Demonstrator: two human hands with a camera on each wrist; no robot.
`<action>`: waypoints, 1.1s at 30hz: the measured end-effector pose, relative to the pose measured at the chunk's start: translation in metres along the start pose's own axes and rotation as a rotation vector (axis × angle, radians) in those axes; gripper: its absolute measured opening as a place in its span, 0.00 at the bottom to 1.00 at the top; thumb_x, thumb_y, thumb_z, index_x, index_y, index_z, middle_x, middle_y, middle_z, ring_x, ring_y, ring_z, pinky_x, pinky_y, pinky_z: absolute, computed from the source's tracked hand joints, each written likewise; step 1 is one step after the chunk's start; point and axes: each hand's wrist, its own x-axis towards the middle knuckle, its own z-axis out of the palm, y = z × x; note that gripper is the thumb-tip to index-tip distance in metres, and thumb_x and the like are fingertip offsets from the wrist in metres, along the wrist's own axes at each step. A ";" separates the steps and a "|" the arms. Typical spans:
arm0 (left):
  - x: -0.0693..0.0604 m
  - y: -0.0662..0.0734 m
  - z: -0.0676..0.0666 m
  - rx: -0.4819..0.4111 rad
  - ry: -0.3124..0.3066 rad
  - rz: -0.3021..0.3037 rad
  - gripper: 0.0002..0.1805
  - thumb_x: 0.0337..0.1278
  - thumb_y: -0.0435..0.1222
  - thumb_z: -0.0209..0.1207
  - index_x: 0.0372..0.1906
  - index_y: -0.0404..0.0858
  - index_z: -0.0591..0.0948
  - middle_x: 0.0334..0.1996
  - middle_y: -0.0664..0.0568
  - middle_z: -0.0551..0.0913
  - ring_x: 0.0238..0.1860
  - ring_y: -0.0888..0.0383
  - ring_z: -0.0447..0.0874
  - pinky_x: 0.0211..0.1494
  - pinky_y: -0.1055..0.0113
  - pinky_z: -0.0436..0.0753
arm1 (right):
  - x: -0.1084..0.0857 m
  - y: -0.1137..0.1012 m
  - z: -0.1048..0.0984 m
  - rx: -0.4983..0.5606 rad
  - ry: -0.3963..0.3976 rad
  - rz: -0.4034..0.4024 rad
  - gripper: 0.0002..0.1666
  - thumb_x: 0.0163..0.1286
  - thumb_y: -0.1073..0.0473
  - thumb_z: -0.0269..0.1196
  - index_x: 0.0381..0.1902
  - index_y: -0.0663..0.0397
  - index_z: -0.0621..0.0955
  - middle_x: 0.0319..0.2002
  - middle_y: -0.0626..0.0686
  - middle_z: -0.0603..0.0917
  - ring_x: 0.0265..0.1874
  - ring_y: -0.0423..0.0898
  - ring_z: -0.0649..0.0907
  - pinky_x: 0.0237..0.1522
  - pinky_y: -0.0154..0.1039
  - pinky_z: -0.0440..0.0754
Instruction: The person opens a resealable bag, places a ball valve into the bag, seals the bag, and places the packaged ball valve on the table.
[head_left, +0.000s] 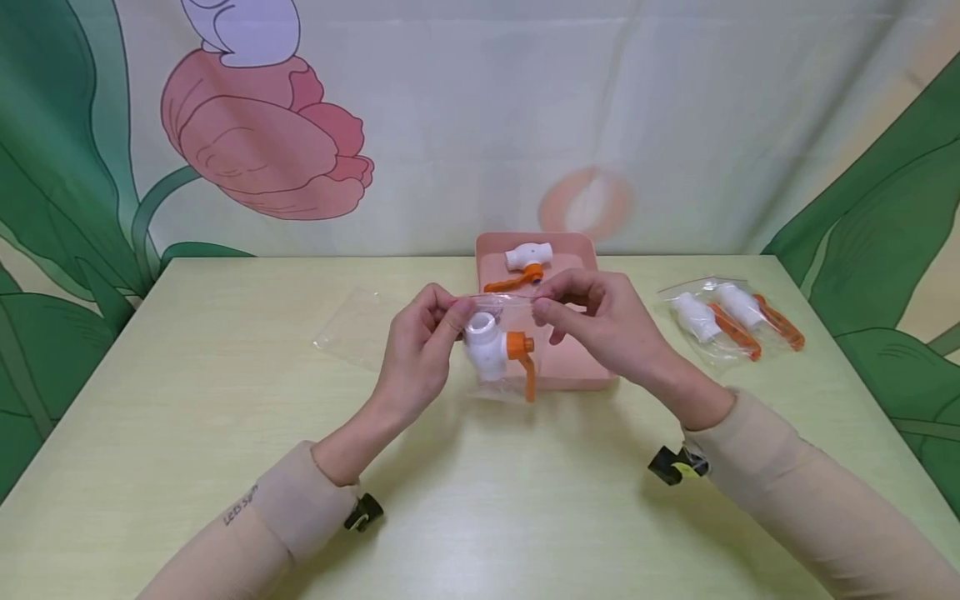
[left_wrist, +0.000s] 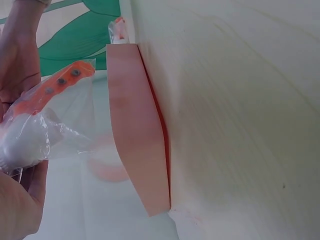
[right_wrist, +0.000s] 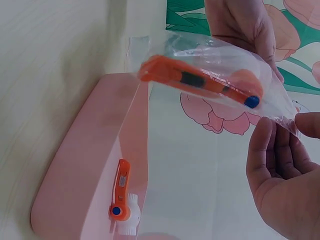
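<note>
A clear zip bag hangs between the two hands over the near part of a pink tray. Inside it is a white plastic ball valve with an orange lever handle, pointing down in the head view. The left hand pinches the bag's top edge at its left corner between thumb and fingers. At the other end of that edge, the right hand pinches the plastic with thumb and forefinger. Whether the bag's seal is parted cannot be made out.
The pink tray holds an unbagged white valve with an orange handle. To its right lie two valves in clear bags. An apparently flat clear bag lies left. A printed curtain hangs behind the table.
</note>
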 end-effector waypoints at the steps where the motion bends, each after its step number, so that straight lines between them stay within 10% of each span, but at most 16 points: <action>1: 0.000 0.001 0.000 -0.006 0.001 0.004 0.07 0.73 0.29 0.58 0.39 0.28 0.76 0.32 0.42 0.84 0.30 0.53 0.77 0.41 0.66 0.84 | 0.000 0.000 -0.001 0.000 -0.002 0.001 0.07 0.73 0.65 0.66 0.44 0.65 0.84 0.37 0.59 0.83 0.30 0.54 0.83 0.37 0.42 0.86; 33: 0.000 0.004 0.000 -0.189 -0.085 -0.072 0.09 0.78 0.29 0.52 0.54 0.27 0.73 0.46 0.37 0.82 0.50 0.51 0.87 0.55 0.60 0.84 | 0.001 -0.005 -0.001 -0.058 0.074 -0.039 0.05 0.75 0.65 0.64 0.41 0.64 0.83 0.32 0.59 0.81 0.27 0.52 0.80 0.32 0.35 0.82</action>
